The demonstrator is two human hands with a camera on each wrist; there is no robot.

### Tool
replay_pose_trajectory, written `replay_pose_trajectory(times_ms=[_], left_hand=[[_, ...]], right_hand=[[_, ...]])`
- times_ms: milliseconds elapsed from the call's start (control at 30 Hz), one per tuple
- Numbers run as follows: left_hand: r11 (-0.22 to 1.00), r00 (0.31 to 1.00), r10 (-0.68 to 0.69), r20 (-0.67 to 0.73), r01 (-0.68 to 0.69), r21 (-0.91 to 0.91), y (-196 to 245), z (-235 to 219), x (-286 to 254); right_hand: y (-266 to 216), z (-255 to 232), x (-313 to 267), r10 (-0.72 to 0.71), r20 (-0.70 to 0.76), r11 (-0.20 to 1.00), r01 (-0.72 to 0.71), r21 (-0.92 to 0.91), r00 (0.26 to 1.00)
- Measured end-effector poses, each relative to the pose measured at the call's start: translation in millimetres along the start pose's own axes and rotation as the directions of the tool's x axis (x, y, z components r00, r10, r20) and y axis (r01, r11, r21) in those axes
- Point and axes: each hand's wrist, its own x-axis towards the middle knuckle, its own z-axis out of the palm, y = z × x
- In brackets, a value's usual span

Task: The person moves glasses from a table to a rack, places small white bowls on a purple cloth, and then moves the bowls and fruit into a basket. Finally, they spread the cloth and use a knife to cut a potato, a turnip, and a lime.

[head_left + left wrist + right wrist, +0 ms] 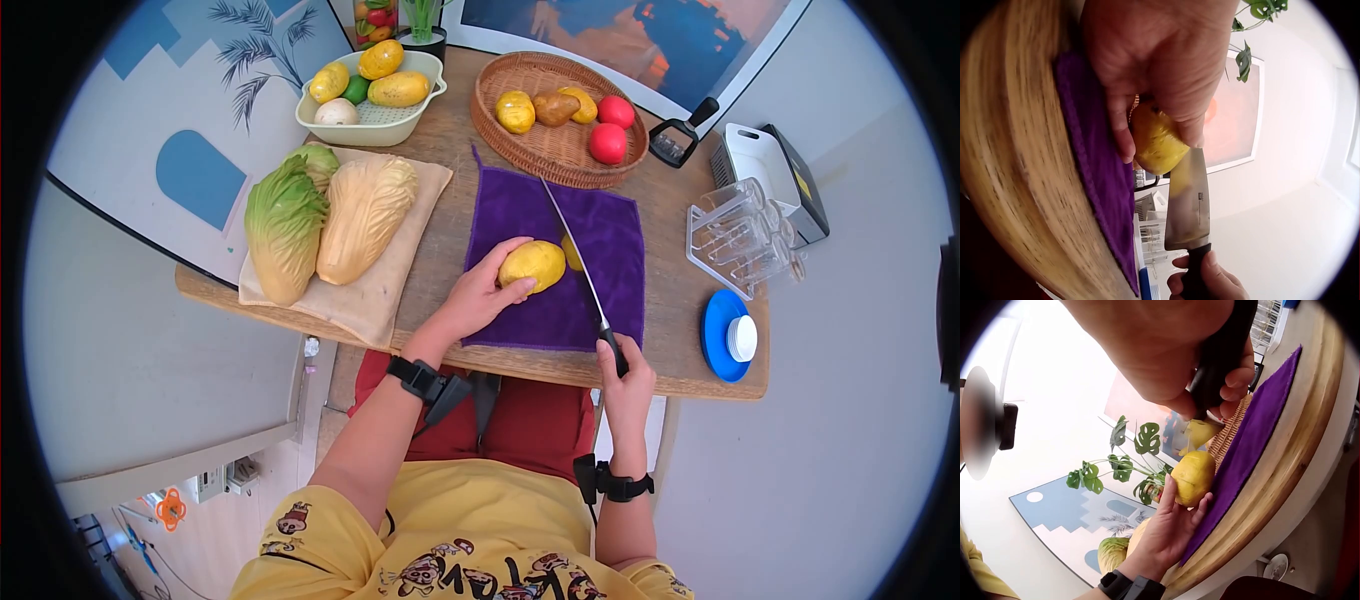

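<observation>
A yellow oval fruit [532, 266], mango-like with brown specks, is over a purple cloth [508, 212] on the table. My left hand [478, 302] grips it from the left, thumb on the near side and fingers on the far side. My right hand [628, 385] holds a kitchen knife [1188, 203] by its black handle. The wide blade stands just right of the fruit, its tip pointing away from me. A yellow reflection shows on the steel. In the right wrist view the fruit [1194, 478] looks whole on its visible side.
Cabbages [365, 220] lie on a beige cloth [420, 195] at the left. Behind are a pale green basket [385, 133] of fruit and a wicker tray [485, 105] with fruit. To the right stand a grater [675, 145], a glass rack [720, 265] and a blue plate [715, 350].
</observation>
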Motion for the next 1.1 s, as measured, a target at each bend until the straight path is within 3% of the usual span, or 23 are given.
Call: replay_pose_trajectory(times_ms=[100, 433, 633, 900, 1100], left_hand=[[0.997, 0.998, 0.07, -0.009, -0.07, 0.014, -5, 0, 1], [0.988, 0.996, 0.086, -0.006, -0.084, 0.129, -10, -1, 2], [0.973, 0.995, 0.094, -0.03, -0.085, 0.216, -2, 1, -1], [0.967, 0.993, 0.113, -0.031, -0.103, 0.234, 0, 2, -2], [0.961, 0.986, 0.163, -0.039, -0.149, 0.234, -11, 3, 1]], right_hand=[[0, 1, -3, -0.01, 0.006, 1.0, 0.01, -0.02, 1.0], [-17, -6, -16, -0.134, 0.111, 0.991, 0.132, 0.027, 0.985], [-8, 0, -7, 0.005, 0.019, 0.998, -0.006, 0.063, 1.0], [-6, 1, -10, -0.045, -0.002, 0.999, 0.045, 0.029, 0.999], [-17, -4, -16, -0.073, 0.1, 0.997, 0.07, 0.035, 0.992]])
